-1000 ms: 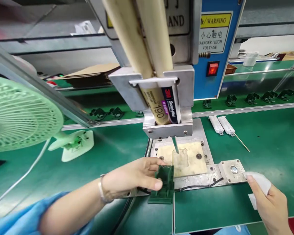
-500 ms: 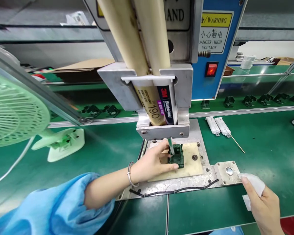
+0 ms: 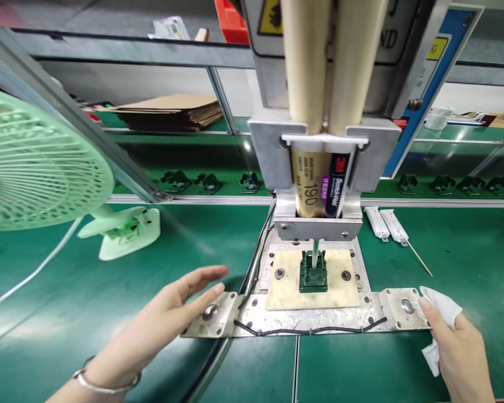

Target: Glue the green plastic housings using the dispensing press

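1. The left hand [image 3: 168, 313] is held open and flat with the fingers loosely spread, and nothing is gripped in it. Its fingertips are just beside the left button [image 3: 210, 311] at the left end of the metal plate [image 3: 319, 320]. Whether the button is touched cannot be told.
2. The right hand [image 3: 457, 352] is closed on a white cloth [image 3: 443, 310], which is pinched between thumb and fingers. The thumb tip is at the plate's right end, just beside the right button [image 3: 407, 305].
3. The cloth is judged to be light, soft and limp. It is best kept bunched in the fingers, since a loose corner could trail onto the plate.
4. The green part [image 3: 313, 275] is seated upright in the beige pad [image 3: 285, 288], directly under the nozzle [image 3: 315, 254] of the glue cartridge [image 3: 319, 179]. It lies between the two buttons and apart from both hands, ahead and to the right of the left hand, ahead and to the left of the right.
5. The part is judged to be light, stiff moulded plastic, and rather slippery on its smooth faces. It would best be taken by its two side walls, low down and clear of the top face under the nozzle.
6. The buttons are judged to be small, hard domes that suit a single fingertip pressed straight down.
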Action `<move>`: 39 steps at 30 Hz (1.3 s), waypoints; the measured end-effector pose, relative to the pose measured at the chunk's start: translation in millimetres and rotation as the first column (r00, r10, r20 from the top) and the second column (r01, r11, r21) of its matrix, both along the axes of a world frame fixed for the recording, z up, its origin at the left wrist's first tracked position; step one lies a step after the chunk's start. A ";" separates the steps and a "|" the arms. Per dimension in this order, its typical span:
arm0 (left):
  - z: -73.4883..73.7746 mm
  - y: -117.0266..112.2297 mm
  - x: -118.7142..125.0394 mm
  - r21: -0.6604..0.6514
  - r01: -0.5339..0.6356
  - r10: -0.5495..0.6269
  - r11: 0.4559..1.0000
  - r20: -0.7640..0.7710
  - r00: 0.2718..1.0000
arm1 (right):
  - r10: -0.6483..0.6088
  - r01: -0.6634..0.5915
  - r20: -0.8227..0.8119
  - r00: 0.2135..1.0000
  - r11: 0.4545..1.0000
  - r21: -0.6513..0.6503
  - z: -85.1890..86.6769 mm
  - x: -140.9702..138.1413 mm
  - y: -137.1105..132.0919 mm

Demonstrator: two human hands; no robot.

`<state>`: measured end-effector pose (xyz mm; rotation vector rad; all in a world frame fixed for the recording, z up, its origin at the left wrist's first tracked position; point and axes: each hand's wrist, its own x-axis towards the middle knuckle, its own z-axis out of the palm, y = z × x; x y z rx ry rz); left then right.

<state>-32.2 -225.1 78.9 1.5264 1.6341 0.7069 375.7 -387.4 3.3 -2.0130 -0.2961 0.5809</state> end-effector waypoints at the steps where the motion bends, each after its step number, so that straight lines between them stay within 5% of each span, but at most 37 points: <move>1: -7.2 -4.5 -3.2 -0.102 -0.006 0.014 0.995 0.080 0.997 | 0.026 -0.026 -0.012 1.000 1.000 0.000 1.2 -0.4 4.8; 3: -21.7 -13.4 -4.8 -0.191 -0.027 0.066 0.981 0.204 0.977 | 0.038 -0.038 -0.016 0.999 0.999 -0.026 1.8 -0.8 10.7; 10: -47.3 -27.1 0.9 -0.034 -0.095 0.101 0.995 0.308 0.946 | 0.012 -0.001 0.111 0.994 0.995 -0.101 -6.8 2.8 6.3; 19: -52.4 -26.2 0.6 -0.132 -0.112 0.153 0.985 0.366 0.918 | 0.124 -0.135 0.247 0.961 0.990 0.028 -31.5 15.1 -4.3; 39: -51.9 -22.8 -1.5 -0.099 -0.117 0.142 0.988 0.297 0.944 | 0.070 -0.094 0.158 0.985 0.984 0.154 -35.3 12.2 2.2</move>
